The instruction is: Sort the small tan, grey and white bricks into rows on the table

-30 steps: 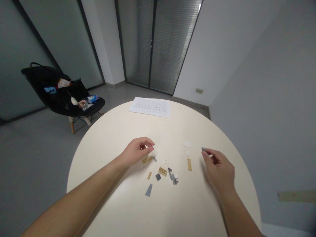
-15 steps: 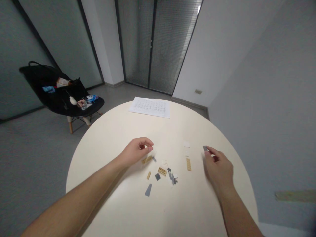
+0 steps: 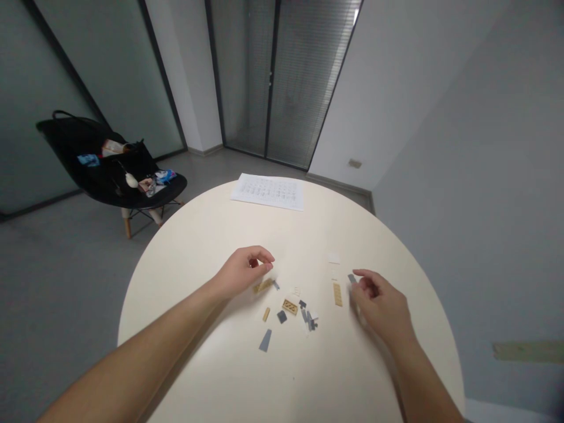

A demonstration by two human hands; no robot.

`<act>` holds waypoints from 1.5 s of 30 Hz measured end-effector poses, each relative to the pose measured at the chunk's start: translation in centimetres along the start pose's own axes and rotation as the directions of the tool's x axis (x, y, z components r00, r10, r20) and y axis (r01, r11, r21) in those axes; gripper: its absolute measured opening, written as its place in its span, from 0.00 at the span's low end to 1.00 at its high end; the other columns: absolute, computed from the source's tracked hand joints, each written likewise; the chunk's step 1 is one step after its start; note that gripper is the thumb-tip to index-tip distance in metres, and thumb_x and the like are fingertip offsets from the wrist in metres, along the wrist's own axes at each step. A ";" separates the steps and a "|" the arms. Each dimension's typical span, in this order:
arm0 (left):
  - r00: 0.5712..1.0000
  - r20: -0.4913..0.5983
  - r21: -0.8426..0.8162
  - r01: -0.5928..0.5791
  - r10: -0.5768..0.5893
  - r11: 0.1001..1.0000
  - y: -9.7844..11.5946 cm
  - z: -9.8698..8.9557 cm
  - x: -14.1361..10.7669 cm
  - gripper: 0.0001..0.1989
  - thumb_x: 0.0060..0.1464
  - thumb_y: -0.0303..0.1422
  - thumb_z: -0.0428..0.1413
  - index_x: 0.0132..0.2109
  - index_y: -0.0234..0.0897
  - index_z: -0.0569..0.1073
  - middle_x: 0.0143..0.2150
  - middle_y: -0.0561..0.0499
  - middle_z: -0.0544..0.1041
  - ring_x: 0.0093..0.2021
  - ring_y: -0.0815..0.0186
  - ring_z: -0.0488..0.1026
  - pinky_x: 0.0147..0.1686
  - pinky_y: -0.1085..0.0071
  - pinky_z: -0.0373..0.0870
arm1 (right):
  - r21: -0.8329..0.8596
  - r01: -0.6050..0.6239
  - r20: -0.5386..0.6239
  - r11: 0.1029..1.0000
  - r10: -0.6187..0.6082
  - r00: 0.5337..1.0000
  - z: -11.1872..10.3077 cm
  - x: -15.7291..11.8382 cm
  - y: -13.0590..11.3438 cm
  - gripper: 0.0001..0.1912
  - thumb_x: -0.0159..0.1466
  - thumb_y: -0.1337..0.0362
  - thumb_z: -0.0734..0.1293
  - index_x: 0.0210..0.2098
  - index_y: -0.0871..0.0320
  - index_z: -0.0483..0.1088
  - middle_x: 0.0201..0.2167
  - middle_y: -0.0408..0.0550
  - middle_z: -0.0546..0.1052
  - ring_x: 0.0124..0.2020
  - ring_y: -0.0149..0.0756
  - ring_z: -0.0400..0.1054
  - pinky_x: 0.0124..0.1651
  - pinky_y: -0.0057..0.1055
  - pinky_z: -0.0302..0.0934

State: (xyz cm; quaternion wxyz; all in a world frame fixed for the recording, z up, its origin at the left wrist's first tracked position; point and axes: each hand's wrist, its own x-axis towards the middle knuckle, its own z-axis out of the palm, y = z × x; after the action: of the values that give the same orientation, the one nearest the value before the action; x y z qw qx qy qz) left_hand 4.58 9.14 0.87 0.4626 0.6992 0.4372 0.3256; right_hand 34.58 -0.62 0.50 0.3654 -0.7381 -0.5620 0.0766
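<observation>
The left hand point(image 3: 243, 272) hovers over the left of the round cream table point(image 3: 185, 282), its fingers curled and the thumb close to the index finger; whether it pinches anything is hidden. Just below its fingertips lies a tan studded plate point(image 3: 263, 286). Further right, a grey wedge plate point(image 3: 265, 340), a tan plate with round studs point(image 3: 289, 306) and a cluster of grey pieces point(image 3: 309, 320) lie loose, with a long tan plate point(image 3: 337, 294) beyond them. At the right, the right hand point(image 3: 379, 306) pinches a small grey plastic piece point(image 3: 351, 278) at its fingertips, above the table and just right of the long plate. The piece looks light, stiff and smooth, so a firm fingertip hold on its narrow edges would suit it best.
</observation>
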 end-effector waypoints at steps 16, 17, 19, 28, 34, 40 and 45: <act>1.000 0.010 0.031 0.013 -0.014 0.999 -0.1 0.0 0.0 0.08 0.51 0.34 0.57 0.37 0.36 0.77 0.30 0.51 0.75 0.25 0.72 0.62 0.26 0.73 0.59 | -0.086 0.043 0.010 0.995 -0.043 0.999 1.0 1.6 -1.7 0.11 0.57 0.55 0.65 0.29 0.56 0.73 0.21 0.44 0.75 0.23 0.34 0.68 0.30 0.30 0.59; 1.000 0.008 0.034 0.017 -0.017 0.999 0.0 0.0 0.0 0.08 0.51 0.34 0.57 0.37 0.36 0.77 0.29 0.52 0.75 0.25 0.72 0.62 0.26 0.73 0.58 | -0.092 0.041 0.013 0.995 -0.040 0.999 0.9 1.8 -1.8 0.12 0.56 0.55 0.64 0.28 0.56 0.73 0.21 0.44 0.75 0.23 0.34 0.68 0.30 0.30 0.59; 1.000 0.007 0.040 0.019 -0.019 0.999 0.0 0.0 0.0 0.08 0.50 0.34 0.57 0.37 0.35 0.77 0.29 0.52 0.75 0.24 0.72 0.62 0.25 0.73 0.58 | -0.102 0.042 0.027 0.994 -0.040 0.999 0.9 2.1 -2.1 0.12 0.56 0.54 0.64 0.28 0.56 0.73 0.21 0.44 0.76 0.23 0.34 0.68 0.31 0.30 0.58; 1.000 0.009 0.039 0.011 -0.012 0.999 0.0 0.1 -0.1 0.08 0.50 0.34 0.58 0.37 0.35 0.77 0.27 0.53 0.74 0.24 0.72 0.62 0.25 0.73 0.58 | -0.227 0.155 0.197 0.961 -0.111 0.974 3.8 3.0 -4.6 0.10 0.60 0.60 0.64 0.26 0.55 0.74 0.26 0.45 0.79 0.27 0.35 0.70 0.35 0.30 0.57; 1.000 0.005 0.043 0.010 -0.011 0.999 0.0 0.1 -0.1 0.08 0.50 0.35 0.57 0.36 0.35 0.77 0.28 0.52 0.75 0.23 0.72 0.62 0.25 0.73 0.58 | -0.308 0.242 0.230 0.920 -0.175 0.957 7.2 4.2 -6.5 0.08 0.62 0.62 0.65 0.29 0.55 0.75 0.31 0.46 0.80 0.34 0.36 0.71 0.39 0.29 0.56; 1.000 -0.003 0.067 0.016 -0.015 0.998 0.4 0.0 -0.1 0.08 0.50 0.34 0.57 0.36 0.35 0.77 0.28 0.52 0.75 0.24 0.71 0.64 0.26 0.73 0.59 | -0.322 0.270 0.263 0.907 -0.188 0.946 9.1 4.5 -6.9 0.09 0.63 0.63 0.64 0.30 0.55 0.75 0.31 0.46 0.80 0.33 0.34 0.71 0.36 0.29 0.55; 1.000 -0.002 0.078 0.019 -0.019 0.997 0.3 0.0 0.0 0.08 0.50 0.34 0.56 0.35 0.35 0.77 0.28 0.52 0.75 0.24 0.71 0.63 0.26 0.73 0.60 | -0.330 0.298 0.284 0.896 -0.206 0.936 9.0 4.4 -6.7 0.09 0.64 0.63 0.64 0.30 0.55 0.76 0.33 0.46 0.80 0.34 0.34 0.71 0.38 0.28 0.55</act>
State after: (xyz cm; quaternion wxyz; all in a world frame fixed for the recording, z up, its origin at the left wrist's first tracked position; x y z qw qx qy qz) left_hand 4.71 9.10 1.20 0.4377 0.7122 0.4567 0.3044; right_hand 26.23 8.04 -0.47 0.1561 -0.6988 -0.6980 0.0109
